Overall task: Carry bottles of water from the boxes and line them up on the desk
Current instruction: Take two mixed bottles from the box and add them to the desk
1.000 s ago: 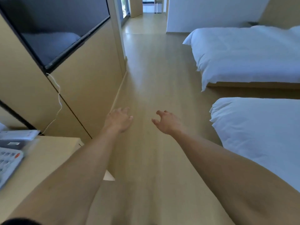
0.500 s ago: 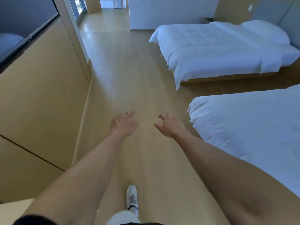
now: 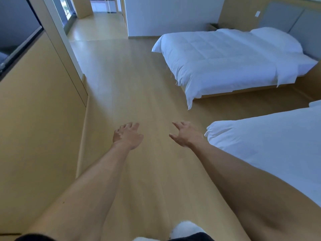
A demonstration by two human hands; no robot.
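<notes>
Both my arms reach forward over a light wooden floor (image 3: 121,87). My left hand (image 3: 127,135) hangs with loosely spread fingers and holds nothing. My right hand (image 3: 186,134) is beside it, palm turned inward, fingers relaxed, also holding nothing. No bottles, boxes or desk are in view.
A tan panelled wall (image 3: 40,119) with a dark screen (image 3: 15,32) runs along the left. Two white beds stand on the right: a near bed (image 3: 269,145) and a far bed (image 3: 225,58). The floor leads to a doorway (image 3: 102,7) at the back.
The view has swung right and moved forward: the desk corner with the phone has dropped out of sight on the left and more of the beds shows. Both hands stay empty.
</notes>
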